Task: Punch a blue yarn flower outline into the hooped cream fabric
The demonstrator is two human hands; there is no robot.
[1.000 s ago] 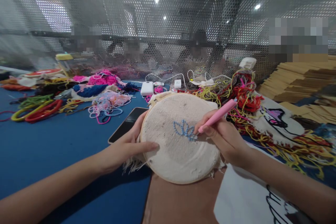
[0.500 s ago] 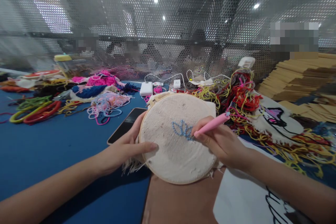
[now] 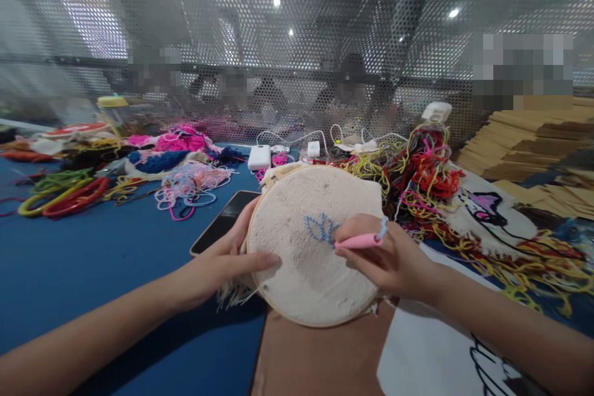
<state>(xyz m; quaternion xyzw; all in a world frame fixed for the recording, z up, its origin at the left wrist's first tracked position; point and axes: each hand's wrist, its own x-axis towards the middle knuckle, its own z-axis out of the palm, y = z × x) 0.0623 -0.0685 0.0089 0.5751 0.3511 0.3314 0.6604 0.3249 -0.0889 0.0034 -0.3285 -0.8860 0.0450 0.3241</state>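
Observation:
Cream cloth is stretched in a round embroidery hoop (image 3: 297, 297), tilted up in front of me. My left hand (image 3: 232, 253) grips the hoop's left edge, thumb on the cloth and fingers behind it. In my right hand (image 3: 390, 260) is a pink punch needle (image 3: 359, 241), held like a pen and leaning low to the right. Blue yarn (image 3: 384, 228) comes out of its back end. Its tip is at the cloth beside a blue stitched petal outline (image 3: 320, 228), and my fingers hide part of that outline.
A phone (image 3: 225, 221) lies behind my left hand. Tangled yarn (image 3: 431, 173) heaps at the right, with more yarn (image 3: 192, 185) at the left. White paper (image 3: 427, 346) lies under my right forearm. Brown envelopes (image 3: 529, 136) are stacked far right, and a perforated metal screen (image 3: 297, 93) stands behind.
The punch needle's tip has moved a little left and down, and its back end has dropped and swung left with my right hand. My left hand and the hoop stay put.

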